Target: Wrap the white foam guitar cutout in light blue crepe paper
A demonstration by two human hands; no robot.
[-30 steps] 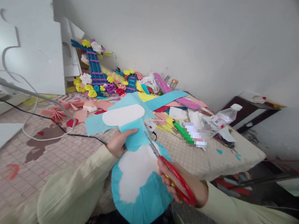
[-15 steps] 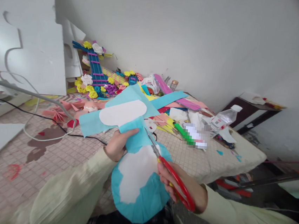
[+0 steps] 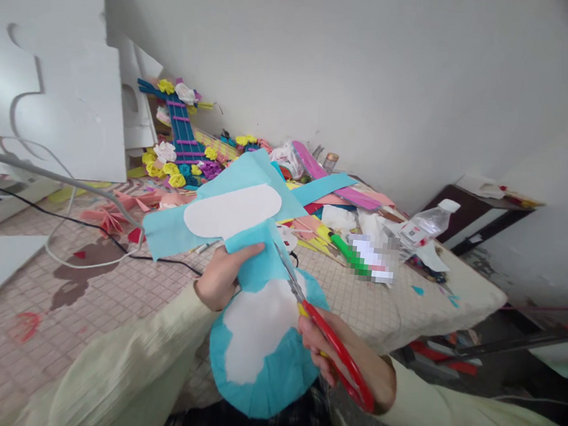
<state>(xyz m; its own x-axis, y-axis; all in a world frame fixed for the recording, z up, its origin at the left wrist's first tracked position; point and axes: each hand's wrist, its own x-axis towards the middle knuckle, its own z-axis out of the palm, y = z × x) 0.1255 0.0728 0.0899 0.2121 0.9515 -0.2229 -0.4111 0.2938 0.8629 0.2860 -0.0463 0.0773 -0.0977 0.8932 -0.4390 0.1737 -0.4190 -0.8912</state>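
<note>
A white board cutout [image 3: 253, 327] with a round lower end is partly wrapped in blue crepe paper [image 3: 283, 374] and held over my lap. My left hand [image 3: 219, 277] grips its narrow middle, thumb lying on the folded paper; the fingers behind are hidden. The cutout's white oblong upper end [image 3: 234, 211] rests against a wide sheet of blue paper [image 3: 248, 173]. My right hand [image 3: 324, 347] is closed around scissors [image 3: 335, 344] with red and yellow handles. Their blades point up and left, along the paper's edge beside my left thumb.
A patterned cloth covers the table [image 3: 116, 331]. Paper flowers surround a blue guitar-like craft [image 3: 184, 130] at the back. A plastic bottle [image 3: 428, 223], a green-handled tool [image 3: 353, 254] and paper scraps lie right. White boards [image 3: 70, 85] lean left; a cable [image 3: 169, 261] crosses the table.
The upper blue sheet and white oblong end have shifted slightly left and up. The round end has risen a little. The scissors' handles have moved slightly down and right.
</note>
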